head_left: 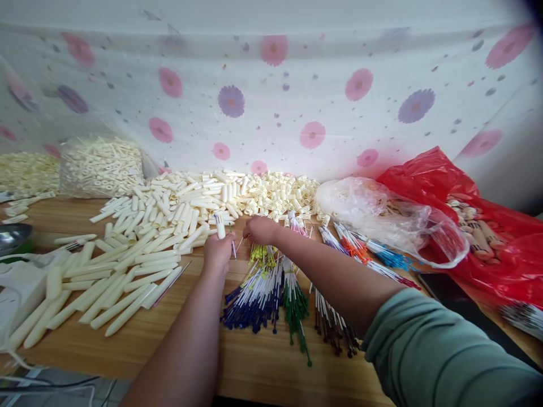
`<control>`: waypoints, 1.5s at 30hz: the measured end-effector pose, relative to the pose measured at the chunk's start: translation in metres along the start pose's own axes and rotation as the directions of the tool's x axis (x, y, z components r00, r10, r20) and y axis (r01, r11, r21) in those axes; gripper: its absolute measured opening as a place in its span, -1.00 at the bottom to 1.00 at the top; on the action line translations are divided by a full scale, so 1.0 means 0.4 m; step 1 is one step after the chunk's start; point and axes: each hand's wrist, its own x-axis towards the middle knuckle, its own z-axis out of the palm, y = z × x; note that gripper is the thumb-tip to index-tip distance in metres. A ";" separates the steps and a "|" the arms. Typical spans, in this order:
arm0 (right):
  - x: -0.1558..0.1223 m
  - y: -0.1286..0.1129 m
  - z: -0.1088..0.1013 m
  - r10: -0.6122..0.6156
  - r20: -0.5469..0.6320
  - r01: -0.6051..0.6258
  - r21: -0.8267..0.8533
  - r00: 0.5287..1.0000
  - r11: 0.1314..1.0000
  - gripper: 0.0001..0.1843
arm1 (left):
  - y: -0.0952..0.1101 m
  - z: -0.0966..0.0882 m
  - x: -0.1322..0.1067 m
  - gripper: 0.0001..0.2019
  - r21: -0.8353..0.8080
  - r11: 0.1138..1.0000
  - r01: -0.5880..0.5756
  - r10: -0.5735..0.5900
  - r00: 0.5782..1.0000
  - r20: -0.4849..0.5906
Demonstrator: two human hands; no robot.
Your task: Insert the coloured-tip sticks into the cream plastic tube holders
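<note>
My left hand (217,254) is closed around a short cream slotted pen part (219,227), held upright, with thin refills sticking out by the thumb. To its right, my right hand (261,230) pinches what looks like a thin pen refill (240,244), its tip close to the left hand. Under and around my right hand lie bundles of white refills with coloured ends: yellow (263,255), dark blue (254,299), green (296,299) and pink (297,223). My right forearm partly covers the brown bundle (333,322).
Cream pen barrels (127,282) spread over the left of the wooden table (271,367). Slotted parts (284,192) are heaped at the back. Orange (355,249) and light-blue (390,255) refills lie right, near a clear bag (382,209), red bag (513,243) and dark flat object (466,308).
</note>
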 end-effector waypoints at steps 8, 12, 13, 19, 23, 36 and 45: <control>-0.175 0.030 -0.092 0.114 -0.218 -0.075 0.182 0.969 0.980 -0.83 | 0.047 0.007 -0.051 -0.79 -0.045 0.992 -0.118 0.121 0.991 0.063; -0.323 0.006 -0.101 0.243 -0.355 0.021 0.602 0.903 0.798 -0.80 | 0.064 0.036 -0.150 -0.79 -0.112 0.984 -0.140 0.178 0.854 0.489; -0.357 -0.005 -0.098 0.268 -0.383 0.082 0.692 0.884 0.717 -0.77 | 0.065 0.044 -0.176 -0.78 -0.157 0.980 -0.121 0.192 0.780 0.595; -0.477 -0.075 -0.067 0.329 -0.544 0.282 0.757 0.772 0.590 -0.57 | 0.076 0.088 -0.287 -0.78 -0.195 0.981 0.000 0.155 0.611 0.776; -0.495 -0.086 -0.049 0.417 -0.594 0.324 0.766 0.688 0.556 -0.69 | 0.089 0.104 -0.317 -0.75 -0.139 0.990 -0.026 0.128 0.580 0.805; -0.517 -0.079 -0.042 0.546 -0.537 0.281 0.829 0.642 0.484 -0.91 | 0.068 0.132 -0.316 -0.86 -0.070 0.931 -0.357 0.261 0.522 0.812; -0.621 -0.161 -0.136 0.426 -0.883 0.244 0.465 0.198 0.851 -0.83 | 0.049 0.110 -0.258 -0.97 -0.024 0.779 -0.626 0.512 0.614 0.600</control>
